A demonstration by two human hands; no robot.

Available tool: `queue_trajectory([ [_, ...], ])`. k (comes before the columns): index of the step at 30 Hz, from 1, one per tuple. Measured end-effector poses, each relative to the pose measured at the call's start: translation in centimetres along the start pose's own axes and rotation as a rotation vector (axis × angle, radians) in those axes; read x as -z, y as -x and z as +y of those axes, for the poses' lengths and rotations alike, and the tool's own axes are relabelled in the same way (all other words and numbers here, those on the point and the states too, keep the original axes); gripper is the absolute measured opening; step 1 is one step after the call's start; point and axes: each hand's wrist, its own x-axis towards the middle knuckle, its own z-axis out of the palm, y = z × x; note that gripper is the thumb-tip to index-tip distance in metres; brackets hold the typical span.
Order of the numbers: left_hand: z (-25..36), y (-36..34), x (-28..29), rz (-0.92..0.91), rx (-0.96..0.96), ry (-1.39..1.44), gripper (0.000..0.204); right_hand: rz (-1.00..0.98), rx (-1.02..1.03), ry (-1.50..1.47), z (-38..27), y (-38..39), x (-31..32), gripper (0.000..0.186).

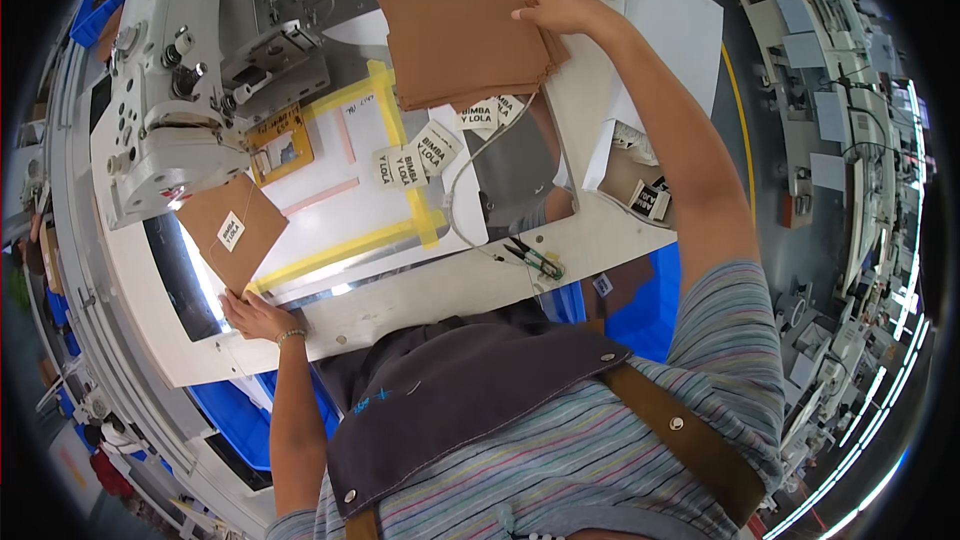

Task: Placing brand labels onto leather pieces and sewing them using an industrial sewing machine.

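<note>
My left hand [258,316], low on the left, grips the near corner of a brown piece [255,250] bearing a white label, lying under the sewing machine head [165,170]. My right hand [558,10] has its fingers pinched on the upper right edge of a stack of brown pieces [450,30] at the back of the worktop. Several loose white labels [430,150] lie below that stack. A white template [335,185] edged with yellow tape lies between my hands, with a yellow plate [295,162] beside the machine.
Thread snips [538,262] and a cord lie near the worktop's front edge. A box of labels [630,180] and white sheets [680,40] are at the right. Blue bins [650,320] sit below the table. A yellow floor line [742,120] separates my station from other machines on the right.
</note>
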Motion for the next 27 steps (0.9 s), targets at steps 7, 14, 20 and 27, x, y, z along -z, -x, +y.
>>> queue_trajectory([
  [7, -0.1, 0.1, -0.1, -0.041, 0.051, -0.019, 0.067, 0.439, 0.092, -0.201, 1.9, -6.2, 0.1, 0.049],
  [14, -0.4, 0.5, 0.2, -0.072, 0.069, -0.019, 0.067, 0.589, -0.241, -0.124, 0.0, -15.2, -1.6, 0.04],
  [20, -0.7, 0.6, 0.2, -0.093, 0.085, 0.004, 0.069, 0.571, -0.391, -0.355, -0.7, -16.6, -1.0, 0.032],
  [27, 1.4, 0.6, 1.9, -0.132, -0.06, 0.15, 0.072, 1.008, -0.153, -0.459, -1.9, -11.8, 1.9, 0.025],
])
